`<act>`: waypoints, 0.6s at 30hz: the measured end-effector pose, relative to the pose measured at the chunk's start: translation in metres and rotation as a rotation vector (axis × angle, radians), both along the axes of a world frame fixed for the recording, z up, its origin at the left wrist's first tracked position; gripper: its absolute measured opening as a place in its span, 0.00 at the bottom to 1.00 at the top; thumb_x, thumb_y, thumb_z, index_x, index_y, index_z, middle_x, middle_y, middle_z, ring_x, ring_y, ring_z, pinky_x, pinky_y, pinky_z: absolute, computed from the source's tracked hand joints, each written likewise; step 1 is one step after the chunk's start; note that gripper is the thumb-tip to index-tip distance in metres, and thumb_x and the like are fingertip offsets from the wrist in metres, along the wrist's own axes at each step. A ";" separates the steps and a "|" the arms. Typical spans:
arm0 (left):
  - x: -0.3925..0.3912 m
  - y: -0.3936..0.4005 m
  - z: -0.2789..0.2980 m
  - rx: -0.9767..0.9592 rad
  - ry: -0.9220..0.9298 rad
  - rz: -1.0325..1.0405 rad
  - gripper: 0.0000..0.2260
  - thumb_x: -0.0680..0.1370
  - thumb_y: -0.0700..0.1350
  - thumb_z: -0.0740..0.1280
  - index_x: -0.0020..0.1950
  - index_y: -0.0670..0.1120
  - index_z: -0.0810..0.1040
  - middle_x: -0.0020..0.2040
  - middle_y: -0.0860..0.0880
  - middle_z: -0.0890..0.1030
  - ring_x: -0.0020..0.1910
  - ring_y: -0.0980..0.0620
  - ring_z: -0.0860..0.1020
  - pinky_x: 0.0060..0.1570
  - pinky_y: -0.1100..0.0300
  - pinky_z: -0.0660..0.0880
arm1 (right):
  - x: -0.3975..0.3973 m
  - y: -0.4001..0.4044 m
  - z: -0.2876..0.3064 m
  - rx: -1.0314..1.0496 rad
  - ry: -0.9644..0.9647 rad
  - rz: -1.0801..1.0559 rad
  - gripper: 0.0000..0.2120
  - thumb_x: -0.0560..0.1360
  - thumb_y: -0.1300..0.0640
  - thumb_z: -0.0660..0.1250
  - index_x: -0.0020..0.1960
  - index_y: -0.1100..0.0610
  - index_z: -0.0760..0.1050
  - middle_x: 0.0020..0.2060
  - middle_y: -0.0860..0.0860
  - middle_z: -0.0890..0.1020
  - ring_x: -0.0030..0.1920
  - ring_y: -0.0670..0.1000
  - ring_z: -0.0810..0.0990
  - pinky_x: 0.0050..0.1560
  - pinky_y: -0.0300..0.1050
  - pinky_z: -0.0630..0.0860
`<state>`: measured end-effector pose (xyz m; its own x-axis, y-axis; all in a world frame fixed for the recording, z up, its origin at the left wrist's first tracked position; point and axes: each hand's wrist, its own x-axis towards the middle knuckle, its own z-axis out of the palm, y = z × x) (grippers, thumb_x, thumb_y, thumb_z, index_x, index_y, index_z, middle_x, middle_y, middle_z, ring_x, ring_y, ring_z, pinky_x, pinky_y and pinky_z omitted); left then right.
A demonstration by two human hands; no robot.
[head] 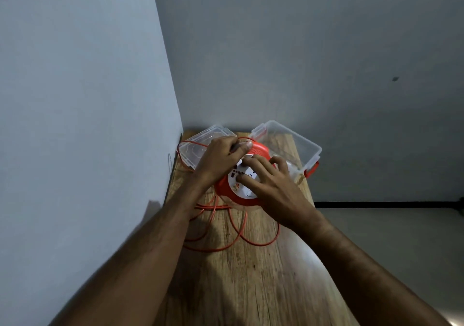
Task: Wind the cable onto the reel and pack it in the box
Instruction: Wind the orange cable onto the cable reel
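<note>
Loose loops of thin orange cable (227,227) lie on the wooden plank table (251,288), nearer the person than the round orange reel with a white label face (241,187). The right hand (273,185) rests flat on the reel's face, fingers spread. The left hand (221,160) pinches the cable at the reel's far rim. Behind the reel sit the clear plastic lid (200,142), to its left, and the clear plastic box with orange clips (293,145), to its right.

Clear plastic box (298,142), grained wooden table (251,275)
</note>
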<state>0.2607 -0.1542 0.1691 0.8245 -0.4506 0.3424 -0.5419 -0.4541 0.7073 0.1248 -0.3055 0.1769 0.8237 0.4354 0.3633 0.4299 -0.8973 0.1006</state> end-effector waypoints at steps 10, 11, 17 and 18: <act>-0.007 -0.004 0.009 0.018 -0.022 -0.014 0.19 0.79 0.60 0.64 0.46 0.46 0.82 0.42 0.51 0.83 0.42 0.56 0.80 0.45 0.52 0.79 | 0.009 -0.010 0.010 -0.145 -0.001 0.078 0.29 0.68 0.50 0.81 0.67 0.45 0.77 0.68 0.57 0.72 0.69 0.59 0.72 0.63 0.62 0.67; -0.007 -0.004 0.010 0.026 -0.035 -0.008 0.18 0.79 0.60 0.65 0.45 0.45 0.82 0.40 0.51 0.82 0.40 0.56 0.80 0.43 0.53 0.78 | 0.009 -0.009 0.010 -0.127 -0.034 0.078 0.28 0.68 0.50 0.80 0.66 0.45 0.78 0.66 0.57 0.73 0.67 0.59 0.73 0.60 0.62 0.68; -0.011 -0.009 0.015 -0.003 -0.061 0.065 0.21 0.80 0.60 0.65 0.39 0.43 0.78 0.35 0.48 0.79 0.35 0.52 0.78 0.37 0.51 0.76 | 0.014 -0.004 0.002 0.098 -0.112 -0.071 0.28 0.64 0.52 0.76 0.64 0.50 0.81 0.47 0.55 0.80 0.45 0.57 0.78 0.49 0.55 0.75; -0.011 -0.009 0.015 -0.006 -0.053 0.074 0.22 0.79 0.61 0.64 0.40 0.44 0.79 0.36 0.49 0.80 0.36 0.52 0.79 0.39 0.49 0.77 | 0.014 -0.003 0.002 0.152 -0.117 -0.096 0.29 0.63 0.52 0.75 0.64 0.51 0.81 0.42 0.55 0.81 0.41 0.57 0.79 0.47 0.52 0.76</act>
